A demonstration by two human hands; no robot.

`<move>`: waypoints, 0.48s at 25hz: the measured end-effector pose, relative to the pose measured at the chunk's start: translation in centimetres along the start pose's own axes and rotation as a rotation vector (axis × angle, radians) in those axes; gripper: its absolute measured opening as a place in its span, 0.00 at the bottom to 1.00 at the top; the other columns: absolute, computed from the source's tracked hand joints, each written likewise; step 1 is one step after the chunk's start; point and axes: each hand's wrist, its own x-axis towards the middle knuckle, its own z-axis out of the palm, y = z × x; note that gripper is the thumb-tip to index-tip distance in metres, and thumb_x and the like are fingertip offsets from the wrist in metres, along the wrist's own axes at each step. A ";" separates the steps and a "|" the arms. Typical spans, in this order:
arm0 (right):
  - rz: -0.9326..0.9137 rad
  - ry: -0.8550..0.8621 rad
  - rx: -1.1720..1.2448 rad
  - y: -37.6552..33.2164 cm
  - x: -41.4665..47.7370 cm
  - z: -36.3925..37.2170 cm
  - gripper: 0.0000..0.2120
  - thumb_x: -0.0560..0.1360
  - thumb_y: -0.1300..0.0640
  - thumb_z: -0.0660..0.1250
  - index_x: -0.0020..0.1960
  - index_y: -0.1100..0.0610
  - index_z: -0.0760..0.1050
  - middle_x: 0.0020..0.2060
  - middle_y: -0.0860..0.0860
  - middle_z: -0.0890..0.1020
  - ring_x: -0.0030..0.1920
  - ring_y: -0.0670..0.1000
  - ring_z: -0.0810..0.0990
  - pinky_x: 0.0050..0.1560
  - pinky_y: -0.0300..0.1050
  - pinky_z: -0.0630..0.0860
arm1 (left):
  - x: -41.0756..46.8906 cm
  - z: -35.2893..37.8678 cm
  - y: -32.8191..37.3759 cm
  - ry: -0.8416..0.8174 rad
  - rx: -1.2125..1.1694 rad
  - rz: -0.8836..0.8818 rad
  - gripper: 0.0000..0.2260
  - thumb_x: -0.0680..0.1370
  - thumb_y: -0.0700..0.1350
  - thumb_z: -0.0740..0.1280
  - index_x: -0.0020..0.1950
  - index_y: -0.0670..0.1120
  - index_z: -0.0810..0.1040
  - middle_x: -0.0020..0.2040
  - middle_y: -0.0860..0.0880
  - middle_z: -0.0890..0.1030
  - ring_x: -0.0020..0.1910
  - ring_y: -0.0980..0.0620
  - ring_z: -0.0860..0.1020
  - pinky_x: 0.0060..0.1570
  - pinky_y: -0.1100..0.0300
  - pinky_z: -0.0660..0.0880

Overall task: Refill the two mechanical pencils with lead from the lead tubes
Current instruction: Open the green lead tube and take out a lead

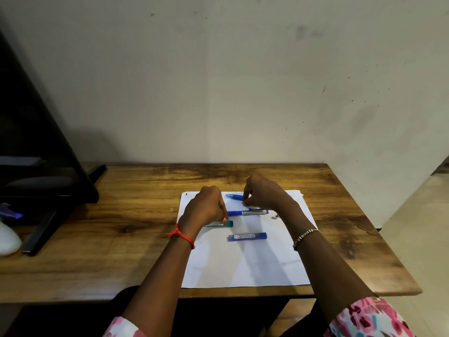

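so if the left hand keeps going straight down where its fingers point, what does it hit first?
Probably the green lead tube: the left hand is curled fingers-down right over its left end. Whether they already touch is unclear from this view.

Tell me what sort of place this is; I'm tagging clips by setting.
Probably a home desk or study corner: a wooden table against a plain scuffed wall, white paper laid out, a dark stand at left.

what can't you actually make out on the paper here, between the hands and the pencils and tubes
All in the head view:
- Left hand: its back hides the fingertips, so contact with the green lead tube is unclear.
- Right hand: curled fingers hide anything pinched.
- Far blue pencil: rear end hidden behind the right hand.
- Blue lead tube: label too small to read.
- Small grey bits: too small to identify.
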 end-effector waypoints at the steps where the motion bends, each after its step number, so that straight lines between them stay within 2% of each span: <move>1: 0.000 -0.004 -0.006 0.0 0.1 0.1 0.08 0.71 0.61 0.70 0.49 0.62 0.81 0.50 0.57 0.79 0.45 0.53 0.75 0.29 0.37 0.62 | 0.1 0.1 0.0 0.001 0.009 0.004 0.09 0.68 0.38 0.74 0.47 0.40 0.84 0.49 0.42 0.84 0.47 0.46 0.81 0.48 0.55 0.78; 6: -0.011 -0.012 -0.077 -0.7 -0.1 0.0 0.09 0.71 0.59 0.70 0.50 0.62 0.79 0.51 0.57 0.79 0.46 0.53 0.75 0.31 0.37 0.62 | 0.3 0.3 -0.3 0.013 0.030 0.010 0.09 0.66 0.39 0.75 0.45 0.41 0.84 0.48 0.42 0.83 0.45 0.45 0.81 0.48 0.52 0.79; 9: -0.021 -0.018 -0.144 -1.0 -0.2 0.0 0.11 0.70 0.57 0.70 0.51 0.60 0.78 0.53 0.56 0.79 0.52 0.55 0.77 0.40 0.42 0.66 | 0.4 0.4 -0.5 0.012 0.039 0.004 0.10 0.66 0.39 0.75 0.46 0.39 0.84 0.48 0.41 0.83 0.45 0.45 0.81 0.48 0.51 0.80; 12: -0.051 -0.011 -0.167 -1.1 -0.4 0.0 0.12 0.71 0.56 0.70 0.52 0.60 0.77 0.53 0.56 0.79 0.53 0.55 0.77 0.43 0.43 0.66 | 0.4 0.2 -0.4 0.018 0.037 0.002 0.10 0.66 0.40 0.75 0.46 0.39 0.84 0.47 0.41 0.83 0.45 0.45 0.81 0.48 0.51 0.80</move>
